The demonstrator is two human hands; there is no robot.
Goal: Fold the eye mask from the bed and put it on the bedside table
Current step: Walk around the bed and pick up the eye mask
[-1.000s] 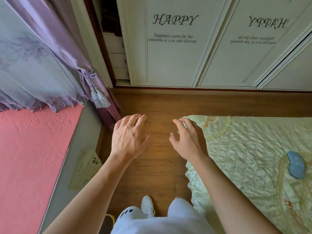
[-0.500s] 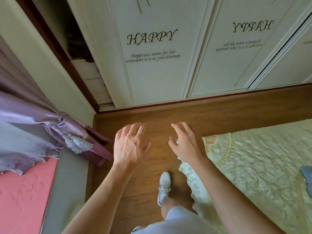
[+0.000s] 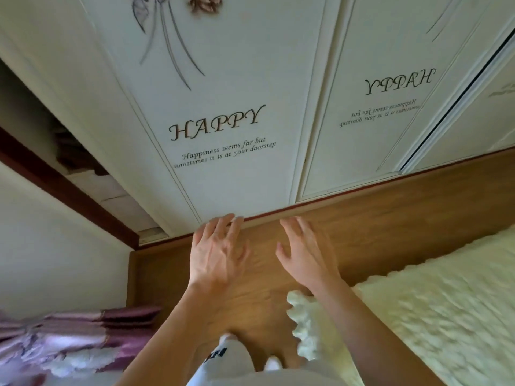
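Our left hand [image 3: 218, 253] and right hand [image 3: 305, 256] hover spread and empty over the wooden floor [image 3: 390, 218], near the bed's [image 3: 434, 307] corner. Our view has swung up toward the wardrobe doors [image 3: 228, 129], so the eye mask, seen a moment ago on the bed's right side, is now out of frame; we judge nothing is grasped yet. The bedspread looks quilted, cream, frilled at its edge; the doors are smooth white panels with lettering.

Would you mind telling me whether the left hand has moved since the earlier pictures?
Yes: the left hand now reaches forward to the wardrobe door's base, previously well short of it.
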